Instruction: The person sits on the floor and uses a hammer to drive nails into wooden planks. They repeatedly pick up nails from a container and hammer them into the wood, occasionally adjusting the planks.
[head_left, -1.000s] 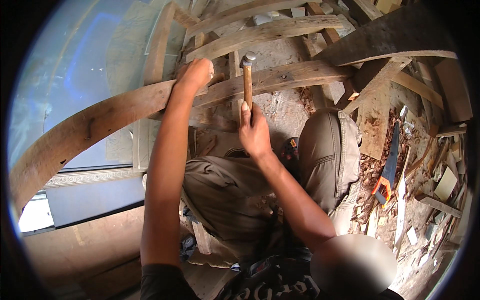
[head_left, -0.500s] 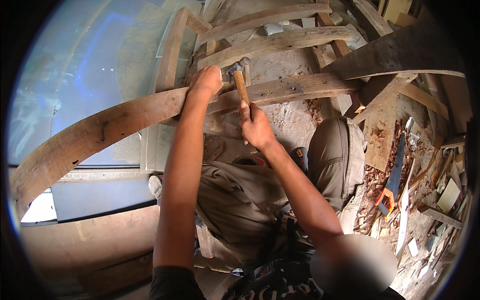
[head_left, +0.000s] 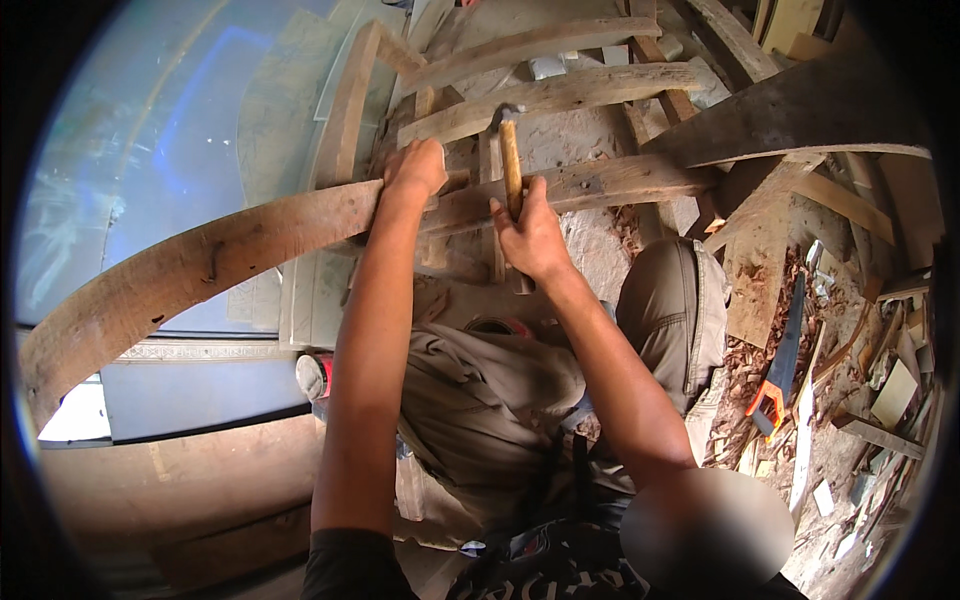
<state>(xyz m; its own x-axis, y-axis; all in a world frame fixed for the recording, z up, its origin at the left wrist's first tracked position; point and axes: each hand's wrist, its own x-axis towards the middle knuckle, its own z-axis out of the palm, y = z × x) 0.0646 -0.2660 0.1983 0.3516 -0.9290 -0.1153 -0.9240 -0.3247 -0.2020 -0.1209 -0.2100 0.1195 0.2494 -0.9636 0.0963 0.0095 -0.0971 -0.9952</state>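
**2 hands at the long plank**

We grip the hammer (head_left: 511, 160) in our right hand (head_left: 530, 235), fist closed around its wooden handle — head raised above the plank (head_left: 250, 250). Our left hand (head_left: 415, 168) clasps that plank's upper edge. Farther right, a handsaw (head_left: 783, 360) lies among wood scraps.

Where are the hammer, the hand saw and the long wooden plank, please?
hammer (head_left: 511, 165): head view, on its wooden handle.
hand saw (head_left: 787, 345): head view, on its dark blade.
long wooden plank (head_left: 230, 250): head view, on its broad face.
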